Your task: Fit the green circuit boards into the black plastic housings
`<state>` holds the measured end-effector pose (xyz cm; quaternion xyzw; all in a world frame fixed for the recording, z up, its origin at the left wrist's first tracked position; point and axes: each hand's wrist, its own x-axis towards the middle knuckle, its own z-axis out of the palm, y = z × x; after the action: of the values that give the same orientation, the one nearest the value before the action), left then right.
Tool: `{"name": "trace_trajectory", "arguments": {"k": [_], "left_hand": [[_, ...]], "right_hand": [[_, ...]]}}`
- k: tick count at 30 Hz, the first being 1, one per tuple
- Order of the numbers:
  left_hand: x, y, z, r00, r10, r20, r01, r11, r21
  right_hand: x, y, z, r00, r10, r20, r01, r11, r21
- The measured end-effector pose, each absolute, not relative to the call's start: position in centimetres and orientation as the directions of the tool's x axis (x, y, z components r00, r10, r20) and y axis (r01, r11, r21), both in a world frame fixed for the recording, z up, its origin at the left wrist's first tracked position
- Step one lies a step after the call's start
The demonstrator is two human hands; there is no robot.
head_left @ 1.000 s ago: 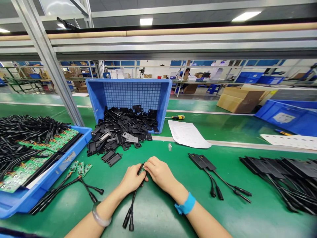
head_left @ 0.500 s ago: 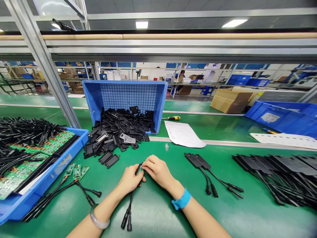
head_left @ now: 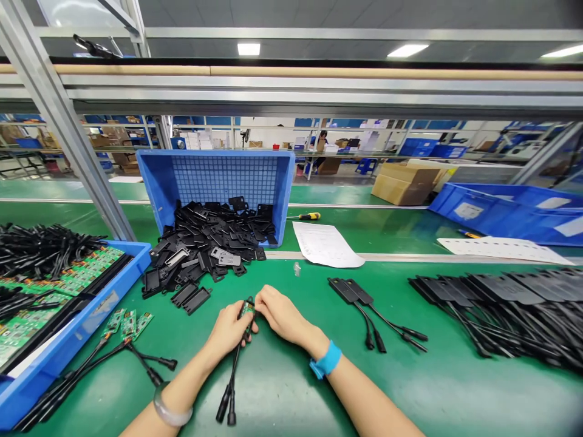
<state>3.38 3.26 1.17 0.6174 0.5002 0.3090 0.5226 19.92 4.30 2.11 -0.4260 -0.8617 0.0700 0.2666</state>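
Black casings [head_left: 212, 233] spill from a crate [head_left: 223, 173]; a tray [head_left: 88, 334] holds boards [head_left: 75, 282].

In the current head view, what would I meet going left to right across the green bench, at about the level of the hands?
Blue tray, three loose green boards, left hand holding a circuit board, right hand, pair of black cased units, larger group of black cased units.

Matt plastic casings [head_left: 214, 233], smooth glossy tabletop [head_left: 291, 388], metal post [head_left: 79, 145], paper sheet [head_left: 327, 244]
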Motion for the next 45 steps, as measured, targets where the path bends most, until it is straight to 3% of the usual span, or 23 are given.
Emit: {"name": "trace_trajectory", "arguments": {"k": [2, 5, 10, 14, 20, 26, 36, 41, 45], "left_hand": [[3.3, 3.4, 1.3, 0.267, 0.95, -0.161, 0.188, 0.112, 0.976], [3.2, 3.7, 1.3, 0.269, 0.947, -0.174, 0.036, 0.171, 0.985], [3.3, 3.8, 1.1, 0.265, 0.949, -0.173, -0.018, 0.184, 0.983], [3.6, 3.7, 1.1, 0.252, 0.953, -0.17, -0.05, 0.188, 0.981], [3.5, 3.7, 1.1, 0.234, 0.964, -0.124, -0.086, 0.148, 0.985], [3.3, 3.8, 0.8, 0.2, 0.97, -0.137, -0.175, 0.173, 0.969], [3.4, 3.7, 0.4, 0.221, 0.959, -0.177, -0.237, 0.229, 0.944], [3.4, 3.6, 0.3, 0.369, 0.909, -0.195, -0.291, 0.313, 0.904], [3.3, 3.5, 0.4, 0.441, 0.888, -0.131, -0.3, 0.283, 0.911]], "right_hand": [[21.2, 5.4, 2.4, -0.35, 0.888, 0.299, 0.807, 0.448, -0.386], [24.1, 7.9, 2.6, -0.064, 0.976, 0.208, 0.94, 0.129, -0.316], [27.8, 11.1, 2.5, 0.113, 0.978, 0.176, 0.973, -0.073, -0.22], [26.3, 12.9, 2.9, 0.03, 0.98, 0.195, 0.974, 0.015, -0.225], [18.4, 15.4, 3.4, -0.263, 0.923, 0.282, 0.854, 0.359, -0.378], [13.1, 16.2, 3.2, -0.343, 0.861, 0.376, 0.749, 0.492, -0.444], [16.1, 12.8, 4.6, -0.162, 0.857, 0.49, 0.602, 0.479, -0.639], [19.0, 7.4, 3.9, -0.166, 0.933, 0.32, 0.162, 0.346, -0.924], [19.5, 4.5, 2.1, -0.201, 0.96, 0.194, 0.057, 0.209, -0.976]]}}
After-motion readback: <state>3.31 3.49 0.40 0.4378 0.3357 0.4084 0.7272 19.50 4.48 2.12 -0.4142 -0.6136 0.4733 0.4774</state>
